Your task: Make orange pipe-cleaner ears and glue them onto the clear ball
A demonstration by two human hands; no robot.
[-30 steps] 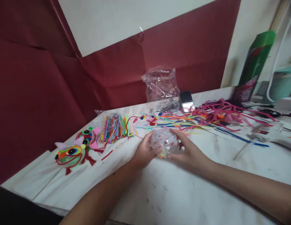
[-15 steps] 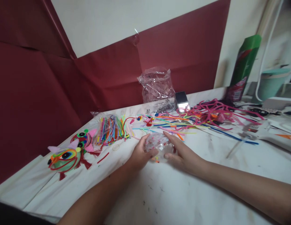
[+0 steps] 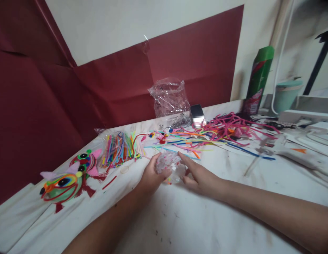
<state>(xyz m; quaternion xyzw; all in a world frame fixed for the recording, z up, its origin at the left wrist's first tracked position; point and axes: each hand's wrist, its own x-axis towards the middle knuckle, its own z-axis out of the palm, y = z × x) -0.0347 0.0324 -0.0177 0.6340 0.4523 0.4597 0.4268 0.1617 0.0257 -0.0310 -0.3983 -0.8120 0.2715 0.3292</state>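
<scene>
In the middle of the head view, a clear, rounded plastic piece with pink dots (image 3: 167, 161) is just above the white table (image 3: 195, 225). My left hand (image 3: 151, 175) is closed on its left side, the thumb across the front. My right hand (image 3: 199, 174) curves round its right side, index finger at the top and thumb lower down. Whether the piece is a cup or a bag, I cannot tell. Small orange and yellow bits (image 3: 169, 180) show beneath it.
At left lie two colourful animal-faced figures with red tassels (image 3: 65, 183). Behind my hands are a bundle of pipe cleaners (image 3: 120, 150), loose pink pipe cleaners (image 3: 229, 127) and a clear bag (image 3: 170, 98). A white glue gun (image 3: 290, 150) and green bottle (image 3: 259, 81) are at right.
The camera view has turned slightly right, so everything appears shifted left. My right hand's fingers have opened a little on the plastic piece; my left hand keeps its hold.
</scene>
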